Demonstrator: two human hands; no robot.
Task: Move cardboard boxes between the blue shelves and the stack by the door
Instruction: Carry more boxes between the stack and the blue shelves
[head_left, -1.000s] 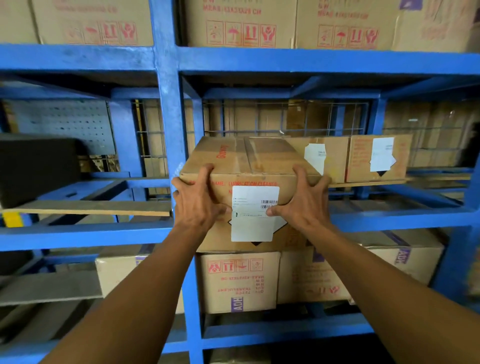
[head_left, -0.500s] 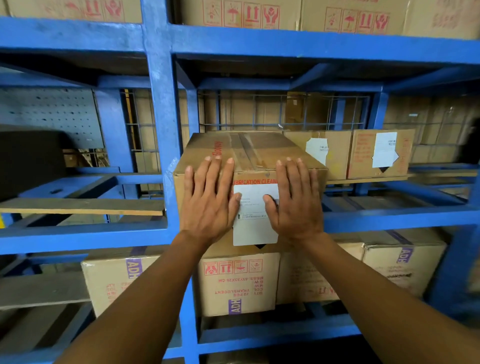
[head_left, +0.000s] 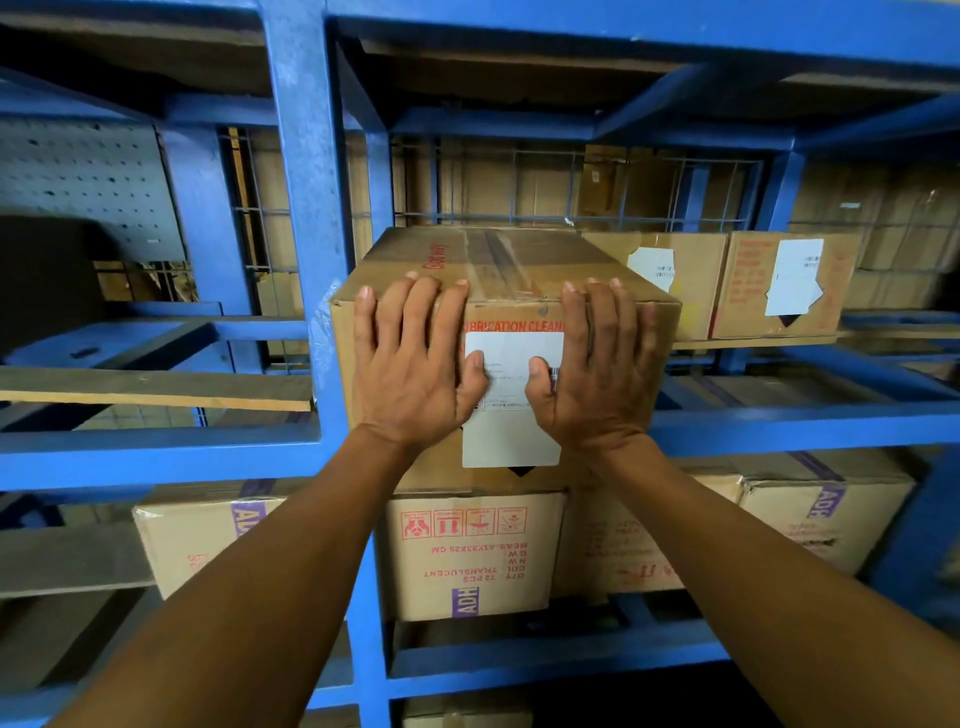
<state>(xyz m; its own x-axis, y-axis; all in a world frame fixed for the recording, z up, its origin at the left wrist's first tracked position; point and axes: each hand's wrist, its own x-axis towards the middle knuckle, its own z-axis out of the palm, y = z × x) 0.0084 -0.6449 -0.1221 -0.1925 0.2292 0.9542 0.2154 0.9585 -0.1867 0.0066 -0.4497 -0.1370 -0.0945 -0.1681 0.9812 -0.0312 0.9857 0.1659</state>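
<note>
The cardboard box (head_left: 498, 260) sits at the front of the middle level of the blue shelves (head_left: 156, 457), its left corner just beside an upright post (head_left: 306, 208). The left hand (head_left: 415, 364) and right hand (head_left: 597, 364) press flat on its front face, fingers straight, grasping nothing, either side of a white label (head_left: 511, 436). Two labelled boxes (head_left: 691, 280) stand behind to the right, backed by wire mesh (head_left: 545, 182). More cartons (head_left: 467, 556) fill the level below.

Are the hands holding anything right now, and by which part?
Nothing is gripped: left hand and right hand press flat on the front face of the cardboard box, fingertips at its top edge.
</note>
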